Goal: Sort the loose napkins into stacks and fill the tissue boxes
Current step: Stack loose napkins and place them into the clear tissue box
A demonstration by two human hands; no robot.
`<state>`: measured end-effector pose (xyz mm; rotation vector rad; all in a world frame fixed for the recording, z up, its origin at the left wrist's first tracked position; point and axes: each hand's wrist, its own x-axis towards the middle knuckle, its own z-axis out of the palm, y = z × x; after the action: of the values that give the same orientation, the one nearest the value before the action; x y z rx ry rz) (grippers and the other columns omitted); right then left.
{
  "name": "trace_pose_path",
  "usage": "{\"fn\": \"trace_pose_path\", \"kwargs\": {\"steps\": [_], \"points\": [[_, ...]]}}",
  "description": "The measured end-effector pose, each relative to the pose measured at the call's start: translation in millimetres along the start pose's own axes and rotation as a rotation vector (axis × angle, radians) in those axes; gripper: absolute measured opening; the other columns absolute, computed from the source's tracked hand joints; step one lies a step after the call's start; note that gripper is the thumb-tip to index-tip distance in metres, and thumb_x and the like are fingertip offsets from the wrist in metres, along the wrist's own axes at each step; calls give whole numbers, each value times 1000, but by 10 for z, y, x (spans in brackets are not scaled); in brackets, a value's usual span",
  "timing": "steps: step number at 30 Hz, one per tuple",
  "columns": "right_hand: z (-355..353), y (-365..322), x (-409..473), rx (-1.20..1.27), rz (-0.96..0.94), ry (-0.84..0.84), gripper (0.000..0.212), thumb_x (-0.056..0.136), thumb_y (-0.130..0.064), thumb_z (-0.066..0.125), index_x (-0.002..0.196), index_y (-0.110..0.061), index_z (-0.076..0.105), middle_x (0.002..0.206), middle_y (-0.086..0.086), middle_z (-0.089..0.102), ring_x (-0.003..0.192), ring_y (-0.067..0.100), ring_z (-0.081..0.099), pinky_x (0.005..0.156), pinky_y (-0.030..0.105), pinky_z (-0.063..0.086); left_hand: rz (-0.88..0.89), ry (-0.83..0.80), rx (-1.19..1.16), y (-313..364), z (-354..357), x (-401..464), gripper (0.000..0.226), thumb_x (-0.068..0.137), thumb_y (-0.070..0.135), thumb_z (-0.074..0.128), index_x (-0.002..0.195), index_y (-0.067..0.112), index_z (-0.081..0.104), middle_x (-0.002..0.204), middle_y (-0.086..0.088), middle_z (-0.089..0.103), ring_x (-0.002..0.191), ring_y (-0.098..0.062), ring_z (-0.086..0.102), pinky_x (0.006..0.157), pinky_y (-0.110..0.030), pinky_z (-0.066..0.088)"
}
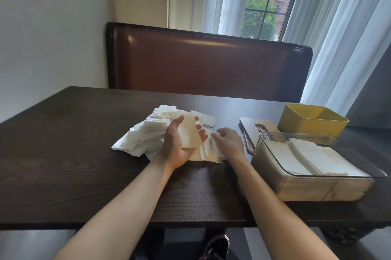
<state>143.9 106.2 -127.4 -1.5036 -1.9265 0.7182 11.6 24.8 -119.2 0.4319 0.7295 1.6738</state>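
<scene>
- The left hand [179,141] is turned palm up over the dark bench [63,154], its fingers [202,132] loosely spread and the thumb curled in from the far side.
- A small stack of napkins [189,132] lies across that palm; the thumb presses on its upper edge and the fingertips show just past its right edge, so the stack is cradled between thumb and fingers.
- Beyond and to the left of those fingers a loose pile of napkins [146,132] sprawls on the bench, fanned out and uneven, reaching under the left wrist.
- The right hand [228,143] is palm down just right of the left fingertips, its fingers gently curled and a little blurred; whether they pinch a sheet I cannot tell.
- Beneath the right fingers lie more napkins [209,154], spread flat toward the person.
- To the right of the right hand, near but apart, stands a clear tissue box [264,160], with folded napkins in two neat side-by-side stacks inside it.
- Behind the clear box stands a yellow box [306,126], open at the top.
- Between the right hand and the boxes lies a flat pale lid [251,124] with a brownish spoon-like piece [246,141] on it.
</scene>
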Motion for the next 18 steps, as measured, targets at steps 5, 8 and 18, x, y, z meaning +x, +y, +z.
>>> {"fn": "trace_pose_path", "kwargs": {"steps": [5, 8, 18], "points": [[89, -45, 173, -10, -106, -189, 45, 97, -35, 55, 141, -24, 50, 134, -1, 61, 126, 22, 53, 109, 47, 38, -6, -2, 85, 90, -38, 28, 52, 98, 44, 50, 124, 2, 66, 97, -15, 65, 85, -25, 65, 86, -40, 55], [136, 29, 193, 126, -146, -60, 33, 91, -27, 67, 123, -19, 66, 118, 0, 69, 103, 14, 63, 97, 36, 50, -3, -9, 63, 161, -1, 72, 53, 97, 43, 51, 127, 0, 63, 100, -16, 67, 85, -27, 67, 85, -41, 56], [-123, -173, -4, 810, -202, 222, 19, 90, -18, 70, 97, -35, 71, 90, -19, 68, 88, 6, 65, 82, 34, 59, -37, 36, 146, 286, 46, 156, 49, 99, 47, 47, 119, 7, 64, 100, -11, 69, 74, -21, 63, 71, -32, 51]]}}
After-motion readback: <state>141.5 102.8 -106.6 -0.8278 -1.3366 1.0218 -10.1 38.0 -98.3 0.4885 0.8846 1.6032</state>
